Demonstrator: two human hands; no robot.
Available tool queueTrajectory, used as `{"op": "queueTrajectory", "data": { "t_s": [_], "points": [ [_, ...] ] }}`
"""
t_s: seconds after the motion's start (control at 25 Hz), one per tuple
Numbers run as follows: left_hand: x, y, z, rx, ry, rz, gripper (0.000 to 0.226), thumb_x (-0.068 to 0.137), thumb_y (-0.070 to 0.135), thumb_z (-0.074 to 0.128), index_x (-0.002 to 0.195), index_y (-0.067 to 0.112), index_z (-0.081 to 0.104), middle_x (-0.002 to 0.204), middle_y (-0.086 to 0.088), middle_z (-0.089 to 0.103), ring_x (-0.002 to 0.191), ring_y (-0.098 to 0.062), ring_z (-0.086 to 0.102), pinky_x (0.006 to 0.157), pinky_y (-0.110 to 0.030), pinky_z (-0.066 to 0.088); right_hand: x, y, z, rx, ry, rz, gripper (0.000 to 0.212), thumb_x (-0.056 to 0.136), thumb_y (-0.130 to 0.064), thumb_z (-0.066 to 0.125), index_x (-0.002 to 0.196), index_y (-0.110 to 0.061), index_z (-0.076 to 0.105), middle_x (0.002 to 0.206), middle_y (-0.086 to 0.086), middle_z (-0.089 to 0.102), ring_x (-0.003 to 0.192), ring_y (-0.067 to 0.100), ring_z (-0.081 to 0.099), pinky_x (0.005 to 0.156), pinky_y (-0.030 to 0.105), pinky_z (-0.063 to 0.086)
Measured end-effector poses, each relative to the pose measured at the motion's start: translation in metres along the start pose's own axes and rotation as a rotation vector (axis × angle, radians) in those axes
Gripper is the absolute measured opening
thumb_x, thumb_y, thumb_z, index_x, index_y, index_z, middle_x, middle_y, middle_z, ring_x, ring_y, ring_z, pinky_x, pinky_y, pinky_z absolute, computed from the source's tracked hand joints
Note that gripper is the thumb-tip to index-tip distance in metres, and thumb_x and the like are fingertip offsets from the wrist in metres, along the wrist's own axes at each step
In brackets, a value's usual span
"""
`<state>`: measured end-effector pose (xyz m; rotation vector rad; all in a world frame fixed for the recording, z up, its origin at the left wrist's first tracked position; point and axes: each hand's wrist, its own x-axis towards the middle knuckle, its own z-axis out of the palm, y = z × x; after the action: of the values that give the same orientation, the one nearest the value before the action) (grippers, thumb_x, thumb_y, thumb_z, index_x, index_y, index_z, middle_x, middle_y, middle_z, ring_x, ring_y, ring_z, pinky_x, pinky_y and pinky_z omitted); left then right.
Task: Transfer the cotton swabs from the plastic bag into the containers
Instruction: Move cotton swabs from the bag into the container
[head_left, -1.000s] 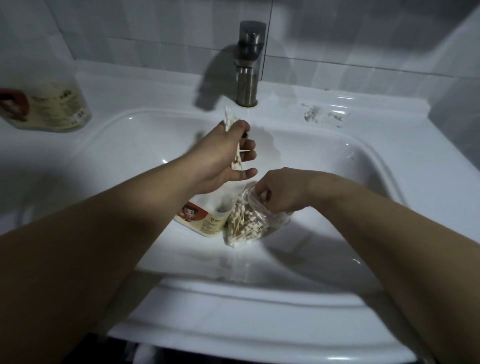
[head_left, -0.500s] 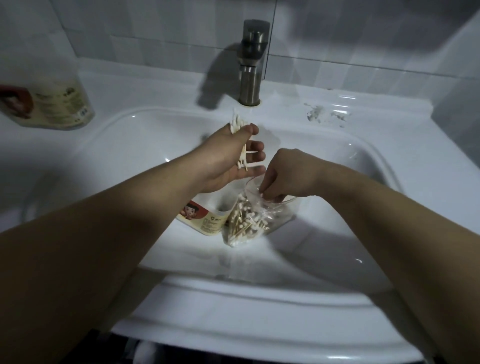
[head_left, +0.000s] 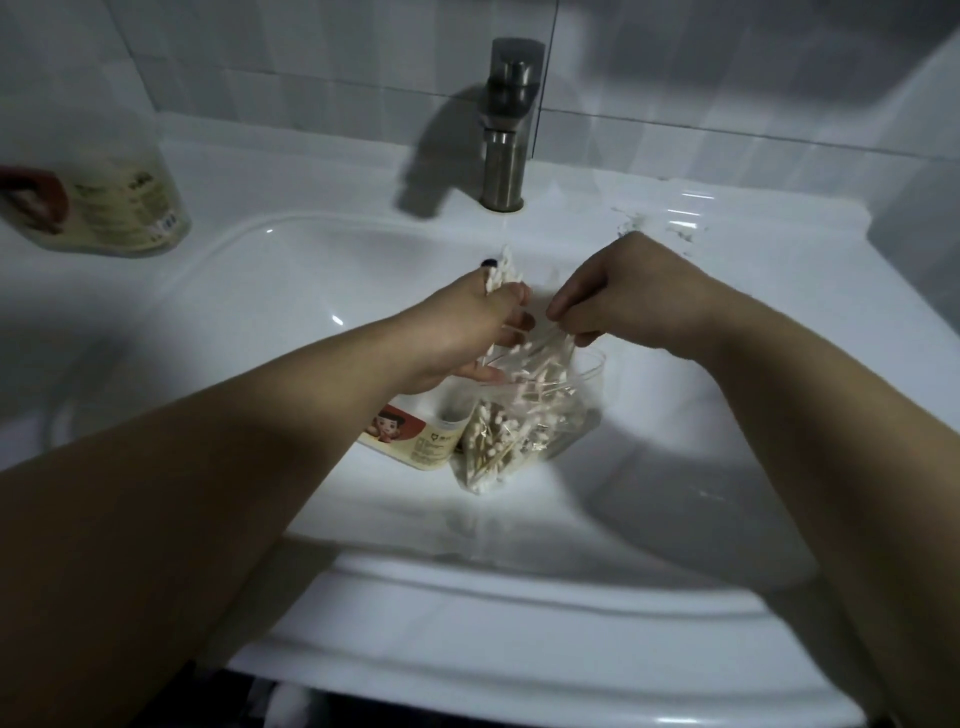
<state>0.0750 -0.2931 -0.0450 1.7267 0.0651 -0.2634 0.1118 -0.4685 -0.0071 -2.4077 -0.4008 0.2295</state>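
Above the bag (head_left: 524, 441), left hand (head_left: 462, 332) grips swabs (head_left: 500, 273); right hand (head_left: 623, 291) seemingly pinches others.

Sink (head_left: 291, 291): white, ceramic-looking, glossy and smooth; sharp highlights on basin wall and front rim.
Faucet (head_left: 506, 150): grey metal, brushed, dull satin sheen.
Wall tiles (head_left: 311, 67): pale, smooth, faint gloss.
Plastic bag (head_left: 563, 415): thin clear film, crinkled, shiny at creases.
Cotton swabs (head_left: 493, 436): pale wood-coloured sticks, matt; tips white, fuzzy cotton.
Container in basin (head_left: 415, 441): smooth, cream printed label, low sheen.
Second container (head_left: 119, 208), left ledge: translucent plastic, same cream label.
Smear (head_left: 654, 228) on ledge: dull, rough patch.
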Motion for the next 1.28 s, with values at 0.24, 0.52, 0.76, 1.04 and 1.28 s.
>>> {"op": "queueTrajectory", "data": {
  "t_s": [0.24,0.52,0.76,1.04,1.28],
  "points": [
    [-0.003,0.0,0.004,-0.12,-0.112,0.0,0.03,0.111,0.028,0.038,0.111,0.017,0.066,0.103,-0.011,0.077,0.092,-0.027,0.074,0.085,-0.044,0.062,0.004,0.005,0.001,0.237,0.052,-0.061,0.014,0.08,0.002,0.076,0.085,-0.009,0.081,0.077,0.012,0.077,0.075,0.021,0.076,0.089,0.058,0.058],
    [0.004,-0.002,0.0,-0.082,-0.088,-0.019,0.024,0.11,0.025,0.041,0.12,0.01,0.056,0.074,0.002,0.044,0.053,-0.006,0.038,0.058,-0.026,0.046,0.013,0.006,0.019,0.593,0.195,-0.054,0.019,0.084,0.004,0.077,0.103,0.001,0.073,0.077,0.012,0.075,0.072,0.023,0.076,0.084,0.037,0.063],
    [0.002,-0.002,0.002,-0.104,-0.109,-0.02,0.017,0.11,0.025,0.042,0.104,0.013,0.053,0.064,0.005,0.046,0.053,-0.008,0.043,0.053,-0.023,0.042,0.012,0.005,0.028,0.375,0.175,-0.189,0.02,0.095,-0.007,0.065,0.108,-0.013,0.079,0.092,0.006,0.079,0.086,0.019,0.075,0.085,0.041,0.061],
    [0.0,0.002,0.001,-0.159,-0.066,-0.046,0.02,0.108,0.021,0.045,0.095,0.015,0.06,0.064,0.003,0.057,0.053,-0.009,0.053,0.053,-0.025,0.046,0.003,0.001,0.031,0.187,-0.037,-0.324,0.091,0.085,-0.01,0.076,0.159,-0.033,0.029,0.155,-0.009,0.045,0.126,0.001,0.054,0.096,0.03,0.057],
    [-0.001,0.003,0.002,-0.231,-0.026,-0.052,0.027,0.106,0.006,0.04,0.09,0.009,0.062,0.072,-0.006,0.064,0.066,-0.018,0.062,0.058,-0.031,0.049,0.0,-0.005,0.039,-0.113,-0.093,-0.403,0.111,0.065,-0.036,0.095,0.157,-0.019,0.034,0.14,-0.006,0.051,0.121,0.004,0.053,0.102,0.017,0.044]
  ]
}}
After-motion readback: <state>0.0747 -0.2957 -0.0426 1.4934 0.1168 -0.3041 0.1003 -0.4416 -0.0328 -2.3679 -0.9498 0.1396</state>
